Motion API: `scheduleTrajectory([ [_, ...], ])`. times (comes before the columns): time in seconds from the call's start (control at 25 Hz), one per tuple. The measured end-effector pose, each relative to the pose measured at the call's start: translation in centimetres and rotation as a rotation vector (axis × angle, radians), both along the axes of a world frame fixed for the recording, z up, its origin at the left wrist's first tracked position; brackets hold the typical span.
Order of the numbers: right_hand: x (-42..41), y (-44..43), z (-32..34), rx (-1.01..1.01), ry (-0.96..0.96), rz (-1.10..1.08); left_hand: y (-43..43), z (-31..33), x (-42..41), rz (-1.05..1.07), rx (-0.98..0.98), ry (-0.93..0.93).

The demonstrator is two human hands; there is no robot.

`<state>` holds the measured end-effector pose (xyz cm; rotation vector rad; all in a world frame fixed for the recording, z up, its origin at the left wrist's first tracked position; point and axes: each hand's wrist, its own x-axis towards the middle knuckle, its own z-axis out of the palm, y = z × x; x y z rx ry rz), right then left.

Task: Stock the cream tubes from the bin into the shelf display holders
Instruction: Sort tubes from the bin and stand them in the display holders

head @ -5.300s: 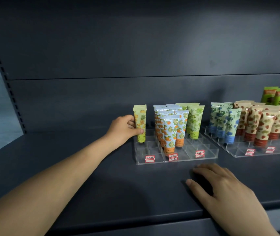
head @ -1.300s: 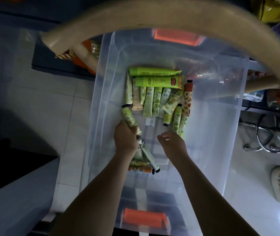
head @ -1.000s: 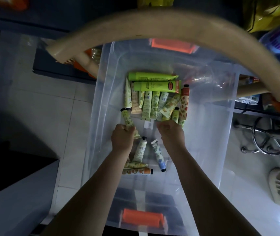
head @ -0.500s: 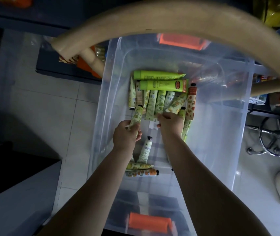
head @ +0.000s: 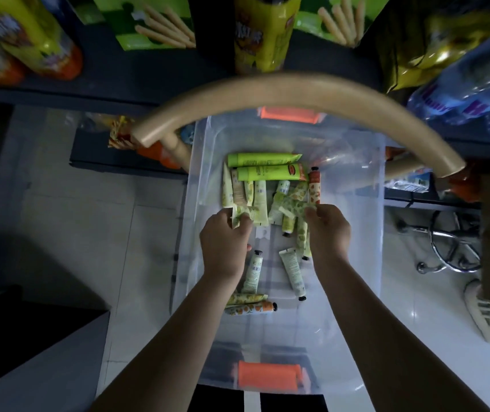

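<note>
Two pale-green printed cream tubes are pinched inside the bin, by left grip and right grip.

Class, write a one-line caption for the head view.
Left hand and right hand each grip a green patterned tube in the clear bin.

The clear bin is open on top, but a curved tan bar arches over its 12 o'clock end, so the way in is freest from 6 o'clock. Inside, a heap of cream tubes fills the 12 o'clock end toward 11. The left hand, gripping a green-print tube, and the right hand, pinching a leaf-print tube, occupy the middle. Loose tubes lie from the centre toward 7 o'clock. Bare floor runs along the 3 o'clock wall and across the 6 o'clock end.
</note>
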<state>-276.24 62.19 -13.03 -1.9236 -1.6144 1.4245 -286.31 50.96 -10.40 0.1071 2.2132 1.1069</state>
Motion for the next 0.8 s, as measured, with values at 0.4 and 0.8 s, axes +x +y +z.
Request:
scheduleTrajectory([
  [0.4,-0.7,2.0,20.2,0.206,0.393,-0.040,0.3,18.3,-5.4,-0.273,0.210,0.269],
  [0.8,-1.4,3.3,41.2,0.423,0.640,0.129,0.9,39.7,-7.7,-0.528,0.427,0.423],
])
